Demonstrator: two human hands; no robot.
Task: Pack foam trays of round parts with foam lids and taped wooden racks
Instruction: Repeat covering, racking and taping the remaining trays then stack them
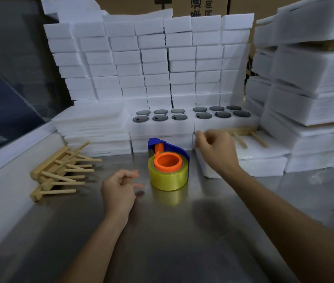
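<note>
Two white foam trays hold dark round parts at the back of the steel table: the left tray (pixel 160 127) and the right tray (pixel 226 124). A yellow tape roll in a blue and orange dispenser (pixel 168 167) stands in the middle. My left hand (pixel 119 189) hovers just left of it, fingers loosely curled, holding nothing. My right hand (pixel 216 149) is raised by the front of the right tray, fingers curled and blurred, with nothing visible in it. A wooden rack (pixel 248 136) lies on a foam block right of that hand. Several wooden racks (pixel 60 170) are piled at the left.
Flat foam lids (pixel 94 127) are stacked left of the trays. A wall of white foam blocks (pixel 151 58) fills the back, and tall foam stacks (pixel 313 78) stand at the right. The steel table (pixel 162 242) reaches toward me. Cardboard boxes (pixel 192 6) rise behind.
</note>
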